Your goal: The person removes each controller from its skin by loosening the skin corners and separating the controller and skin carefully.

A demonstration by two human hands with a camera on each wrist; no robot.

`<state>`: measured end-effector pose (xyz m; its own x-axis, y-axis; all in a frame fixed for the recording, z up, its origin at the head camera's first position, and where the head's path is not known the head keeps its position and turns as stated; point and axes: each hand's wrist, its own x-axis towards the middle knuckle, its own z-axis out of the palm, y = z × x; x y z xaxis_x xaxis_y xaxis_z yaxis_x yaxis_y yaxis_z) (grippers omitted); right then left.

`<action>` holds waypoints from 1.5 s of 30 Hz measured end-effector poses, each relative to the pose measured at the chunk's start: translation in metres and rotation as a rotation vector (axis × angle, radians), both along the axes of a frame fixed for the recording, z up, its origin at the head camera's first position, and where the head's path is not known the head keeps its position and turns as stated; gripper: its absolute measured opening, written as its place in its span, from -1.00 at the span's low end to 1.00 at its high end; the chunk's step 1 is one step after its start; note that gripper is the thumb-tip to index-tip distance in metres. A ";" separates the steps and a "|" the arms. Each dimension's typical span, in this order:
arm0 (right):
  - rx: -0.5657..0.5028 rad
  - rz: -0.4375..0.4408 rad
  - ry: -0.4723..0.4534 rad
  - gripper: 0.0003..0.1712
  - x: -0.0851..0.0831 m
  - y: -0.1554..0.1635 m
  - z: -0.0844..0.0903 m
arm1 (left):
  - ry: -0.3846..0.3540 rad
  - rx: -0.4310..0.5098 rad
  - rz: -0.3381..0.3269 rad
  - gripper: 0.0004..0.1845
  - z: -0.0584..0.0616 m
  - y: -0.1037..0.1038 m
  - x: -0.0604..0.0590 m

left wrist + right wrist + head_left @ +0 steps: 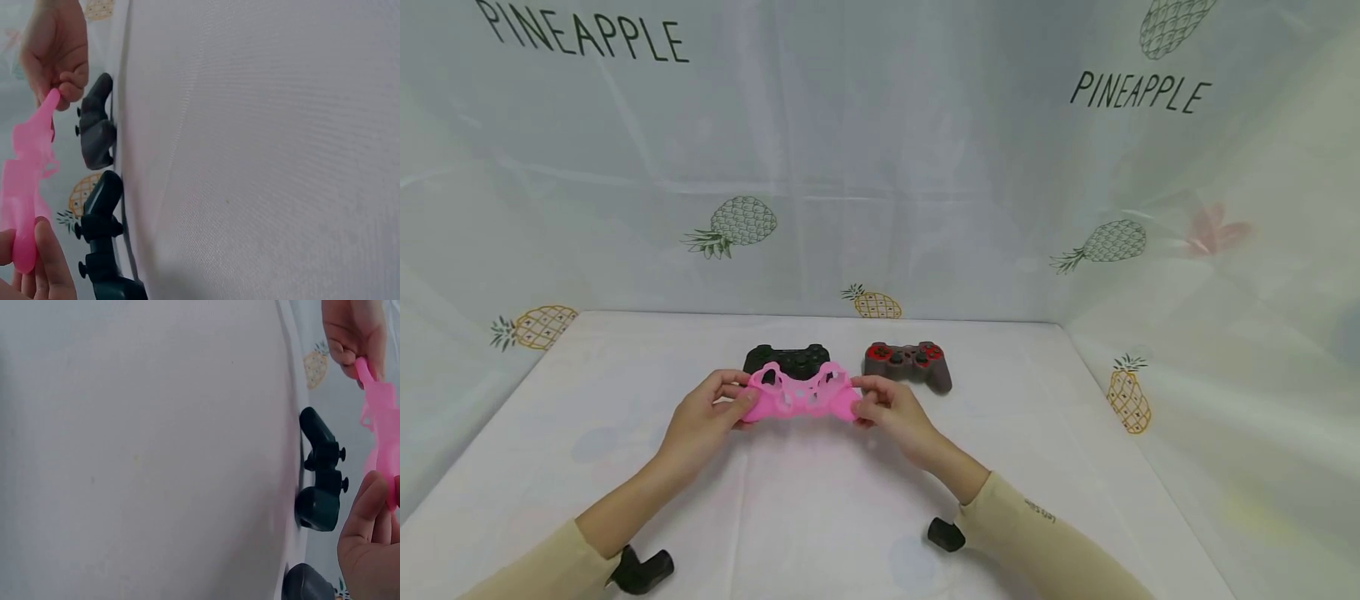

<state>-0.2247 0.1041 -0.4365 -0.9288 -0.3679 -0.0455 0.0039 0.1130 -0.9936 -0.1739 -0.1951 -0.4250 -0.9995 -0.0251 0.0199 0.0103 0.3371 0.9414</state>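
Note:
Both hands hold a pink controller cover (801,396) with cut-out holes, raised above the white table. The left hand (706,408) pinches its left grip end between thumb and fingers. At the other end, the right hand (891,414) pinches the right grip. Behind the cover lies a black game controller (787,358), partly hidden by it in the head view. To its right rests a grey controller with red button areas (908,362). In the left wrist view the pink cover (28,181) appears edge-on, with the black controller (103,231) on the table beyond.
A white cloth covers the table (820,517). Behind it hangs a pale curtain (880,167) printed with pineapples and lettering. A black wrist-camera mount (643,572) juts out from the left sleeve and another (946,535) from the right sleeve.

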 end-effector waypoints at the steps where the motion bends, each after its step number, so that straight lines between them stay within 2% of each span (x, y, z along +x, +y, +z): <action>1: -0.001 0.001 -0.001 -0.55 0.001 -0.001 0.000 | -0.005 0.002 0.002 -0.49 0.000 -0.001 0.001; 8: -0.025 -0.027 -0.020 -0.64 0.004 -0.008 0.001 | -0.033 0.042 0.047 -0.49 0.001 -0.005 0.003; 20: 0.028 0.014 0.024 -0.62 0.009 -0.006 -0.002 | -0.029 -0.076 0.059 -0.46 -0.001 -0.008 0.008; 27: 0.079 0.072 0.042 -0.60 0.012 -0.006 -0.002 | -0.040 -0.067 -0.009 -0.49 -0.003 -0.008 0.012; 32: 0.076 0.077 0.024 -0.51 0.014 -0.009 -0.002 | -0.074 -0.081 -0.070 -0.53 -0.004 -0.006 0.014; 37: 0.078 0.073 -0.007 -0.44 0.015 -0.011 -0.002 | -0.080 -0.086 -0.103 -0.65 -0.005 -0.007 0.015; 40: 0.111 0.087 -0.005 -0.49 0.016 -0.011 -0.004 | -0.088 -0.136 -0.110 -0.71 -0.006 -0.007 0.017; 45: 0.213 0.157 -0.023 -0.61 0.018 -0.011 -0.009 | -0.118 -0.265 -0.132 -0.71 -0.008 -0.009 0.019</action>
